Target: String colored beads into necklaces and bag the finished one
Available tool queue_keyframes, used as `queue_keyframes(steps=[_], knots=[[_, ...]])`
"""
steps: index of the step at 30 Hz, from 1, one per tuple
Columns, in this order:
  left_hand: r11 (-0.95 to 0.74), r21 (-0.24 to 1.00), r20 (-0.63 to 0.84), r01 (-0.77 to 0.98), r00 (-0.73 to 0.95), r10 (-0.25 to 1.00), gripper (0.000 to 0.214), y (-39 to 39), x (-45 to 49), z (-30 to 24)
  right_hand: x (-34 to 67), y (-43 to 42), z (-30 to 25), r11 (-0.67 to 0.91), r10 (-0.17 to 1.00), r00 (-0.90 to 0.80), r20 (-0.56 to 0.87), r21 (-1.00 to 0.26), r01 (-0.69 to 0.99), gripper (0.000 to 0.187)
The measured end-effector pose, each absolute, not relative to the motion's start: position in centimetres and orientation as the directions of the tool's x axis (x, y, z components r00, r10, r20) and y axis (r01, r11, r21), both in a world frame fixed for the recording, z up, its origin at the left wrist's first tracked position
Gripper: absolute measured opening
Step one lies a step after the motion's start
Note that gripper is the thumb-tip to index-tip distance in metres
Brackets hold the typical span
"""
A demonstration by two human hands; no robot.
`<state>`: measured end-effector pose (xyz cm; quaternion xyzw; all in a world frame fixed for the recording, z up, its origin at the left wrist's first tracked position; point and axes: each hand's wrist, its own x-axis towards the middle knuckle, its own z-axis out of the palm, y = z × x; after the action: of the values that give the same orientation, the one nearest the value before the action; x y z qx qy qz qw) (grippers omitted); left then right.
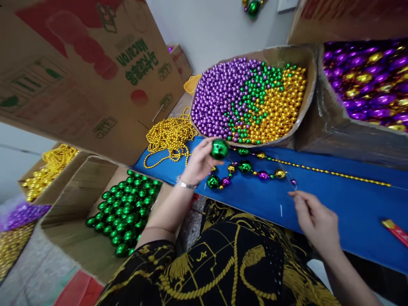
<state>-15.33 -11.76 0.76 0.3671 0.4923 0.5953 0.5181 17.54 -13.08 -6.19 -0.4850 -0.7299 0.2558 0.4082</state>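
Observation:
In the head view my left hand (202,159) pinches a large shiny green bead (219,149) just in front of the open box of small beads. My right hand (315,216) is closed, thumb against fingers, on the thin clear string (295,185) close to a small purple bead (293,182). Between my hands a strand of green, gold and purple beads (245,166) curves over the blue work surface (321,182). Behind it runs a line of small gold beads (331,171) that reaches to the right.
A box (310,95) of small purple, green and gold beads stands ahead. At left a box (63,221) holds large green beads. Gold bead strands (168,134) lie beside a tall cardboard panel (95,76). A red-and-yellow object (397,231) lies at right.

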Motion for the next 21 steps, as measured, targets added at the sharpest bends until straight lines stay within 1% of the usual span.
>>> queue_keyframes(steps=[2, 4, 7, 10, 13, 17, 21], knots=[[0.125, 0.891, -0.17, -0.437, -0.065, 0.983, 0.041, -10.0, -11.9, -0.8, 17.0, -13.4, -5.9, 0.538, 0.843, -0.318, 0.434, -0.668, 0.514, 0.018], [0.201, 0.828, -0.233, -0.523, 0.005, 0.972, 0.04, -9.0, -9.8, -1.9, 16.8, -13.5, -5.6, 0.599, 0.8, -0.37, 0.472, -0.604, 0.526, 0.017], [0.237, 0.803, -0.256, -0.546, 0.042, 0.966, 0.041, -8.6, -8.4, -2.8, 17.0, -13.6, -5.5, 0.606, 0.794, -0.373, 0.48, -0.579, 0.546, 0.017], [0.239, 0.808, -0.263, -0.539, 0.033, 0.964, 0.045, -8.7, -7.7, -3.0, 17.2, -13.5, -5.7, 0.597, 0.801, -0.369, 0.471, -0.579, 0.556, 0.018], [0.244, 0.786, -0.27, -0.567, 0.04, 0.962, 0.048, -9.0, -7.1, -3.0, 17.3, -13.4, -6.0, 0.606, 0.793, -0.367, 0.487, -0.565, 0.56, 0.018], [0.255, 0.748, -0.302, -0.612, 0.028, 0.953, 0.046, -9.4, -6.5, -3.1, 17.3, -13.5, -6.6, 0.64, 0.761, -0.394, 0.515, -0.499, 0.584, 0.018], [0.295, 0.679, -0.356, -0.673, 0.05, 0.933, 0.042, -9.5, -5.9, -2.8, 17.4, -13.7, -7.1, 0.674, 0.724, -0.429, 0.54, -0.424, 0.605, 0.018]])
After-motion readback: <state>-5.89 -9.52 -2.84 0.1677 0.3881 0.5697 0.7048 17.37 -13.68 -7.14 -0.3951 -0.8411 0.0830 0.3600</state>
